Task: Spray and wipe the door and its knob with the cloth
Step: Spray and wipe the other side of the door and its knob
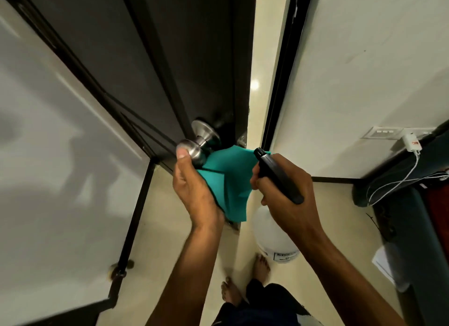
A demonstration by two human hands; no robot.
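Observation:
The dark brown door (189,58) stands ajar, seen edge-on, with a round steel knob (194,149) on its near face. My left hand (194,189) holds a teal cloth (230,180) under the knob, and its thumb rests on the knob's front. My right hand (284,192) grips the black trigger head of a spray bottle (279,175). The nozzle points left toward the cloth and knob. The bottle's translucent white body (272,238) hangs below my right wrist.
A white wall (48,155) lies to the left of the dark door frame (136,216). A second white wall (364,83) is to the right, with a switch plate (384,132) and a white charger with cable (413,143). Dark furniture (413,204) stands at right. My bare feet (245,282) are on the cream floor.

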